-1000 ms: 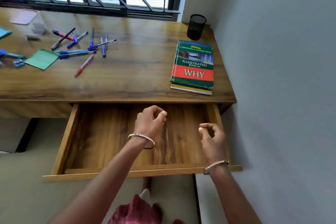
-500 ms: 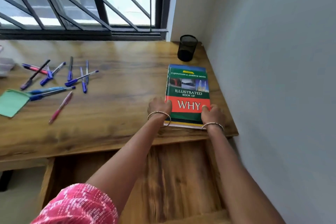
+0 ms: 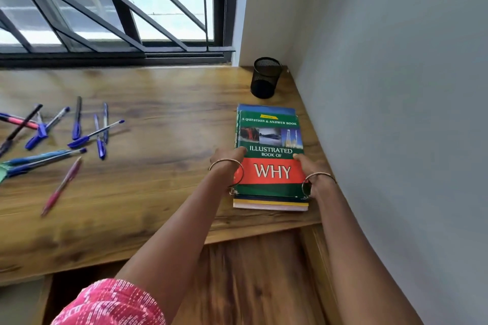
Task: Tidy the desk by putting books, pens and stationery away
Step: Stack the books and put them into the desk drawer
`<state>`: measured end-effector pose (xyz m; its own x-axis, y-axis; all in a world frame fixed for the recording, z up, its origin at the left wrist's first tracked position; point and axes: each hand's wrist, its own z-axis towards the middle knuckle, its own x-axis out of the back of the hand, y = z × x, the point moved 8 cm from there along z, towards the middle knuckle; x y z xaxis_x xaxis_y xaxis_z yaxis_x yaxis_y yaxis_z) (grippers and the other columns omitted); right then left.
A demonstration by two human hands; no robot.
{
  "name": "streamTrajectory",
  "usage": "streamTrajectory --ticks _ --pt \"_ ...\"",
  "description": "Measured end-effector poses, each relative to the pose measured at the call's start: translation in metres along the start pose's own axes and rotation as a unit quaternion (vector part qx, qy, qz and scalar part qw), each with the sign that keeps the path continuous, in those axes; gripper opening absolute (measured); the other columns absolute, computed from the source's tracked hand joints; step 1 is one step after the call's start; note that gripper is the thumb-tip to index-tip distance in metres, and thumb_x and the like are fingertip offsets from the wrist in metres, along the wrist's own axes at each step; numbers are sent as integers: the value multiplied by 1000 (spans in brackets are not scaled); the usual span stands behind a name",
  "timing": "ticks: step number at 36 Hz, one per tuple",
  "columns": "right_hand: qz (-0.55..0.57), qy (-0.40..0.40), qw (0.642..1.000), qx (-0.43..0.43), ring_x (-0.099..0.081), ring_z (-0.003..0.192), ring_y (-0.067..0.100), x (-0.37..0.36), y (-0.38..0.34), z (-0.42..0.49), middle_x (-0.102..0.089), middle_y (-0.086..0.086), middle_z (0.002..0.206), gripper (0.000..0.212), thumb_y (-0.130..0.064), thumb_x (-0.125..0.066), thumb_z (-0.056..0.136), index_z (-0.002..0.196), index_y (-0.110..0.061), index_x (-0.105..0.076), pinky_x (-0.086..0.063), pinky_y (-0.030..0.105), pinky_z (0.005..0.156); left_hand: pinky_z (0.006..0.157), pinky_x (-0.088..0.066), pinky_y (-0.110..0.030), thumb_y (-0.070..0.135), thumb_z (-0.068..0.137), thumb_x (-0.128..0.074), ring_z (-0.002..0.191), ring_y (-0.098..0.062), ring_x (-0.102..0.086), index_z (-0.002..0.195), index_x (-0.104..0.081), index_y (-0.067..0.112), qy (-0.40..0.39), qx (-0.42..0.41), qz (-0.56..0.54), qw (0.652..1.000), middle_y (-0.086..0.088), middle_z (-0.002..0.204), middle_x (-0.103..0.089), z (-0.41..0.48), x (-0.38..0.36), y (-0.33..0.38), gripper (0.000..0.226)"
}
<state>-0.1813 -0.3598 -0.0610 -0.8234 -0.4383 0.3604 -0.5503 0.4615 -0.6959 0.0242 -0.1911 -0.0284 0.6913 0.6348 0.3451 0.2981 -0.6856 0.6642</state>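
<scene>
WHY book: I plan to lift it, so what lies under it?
Other books: a blue cover shows past its far edge, yellow and pale layers at the near edge. Their number and titles are covered.

The brown wood-grain desk (image 3: 169,103) carries a black wire-mesh pen cup (image 3: 265,79), upright in the far corner at about 1 o'clock. Just nearer, at 3 o'clock by the wall, lies a flat stack of books (image 3: 272,137) topped by a green and red cover. Well apart at 9 o'clock is a loose scatter of blue, black and pink capped pens (image 3: 96,134), some crossing, with one pink pen (image 3: 62,186) lying alone toward 8 o'clock.
</scene>
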Motion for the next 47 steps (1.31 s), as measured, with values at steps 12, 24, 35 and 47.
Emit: streamTrajectory --ticks 12,24,35,47 --pt "88 -100 991 -20 -74 72 31 -10 -9 -57 -76 17 82 28 -31 -75 81 94 -7 -66 -62 46 70 63 -56 -29 39 92 -62 61 -16 -65 102 -57 12 -192 71 -129 970 -5 78 -69 -20 -22 -19 29" --pt "156 -210 964 50 -71 91 34 5 38 -132 -70 24 111 47 -29 -68 87 123 1 -60 -61 45 79 67 -62 -39 29 93 -62 76 -25 -73 128 -50 4 -214 -91 -205 951 -16 98 -73 -99 8 -56 44" --pt "115 -267 953 88 -73 77 30 49 111 -232 -73 23 98 66 -34 -87 65 119 -3 -62 -62 39 66 73 -60 -47 9 86 -68 87 -32 -71 129 -42 15 -252 -58 -300 918 -18 111 -71 -220 15 -161 51" --pt "48 -274 960 -31 -69 55 26 88 210 -288 -70 25 80 43 -25 -69 74 100 8 -67 -59 28 51 78 -59 -50 14 81 -73 80 -32 -71 124 -54 -3 -298 41 -255 919 -25 108 -70 -281 -20 -262 49"
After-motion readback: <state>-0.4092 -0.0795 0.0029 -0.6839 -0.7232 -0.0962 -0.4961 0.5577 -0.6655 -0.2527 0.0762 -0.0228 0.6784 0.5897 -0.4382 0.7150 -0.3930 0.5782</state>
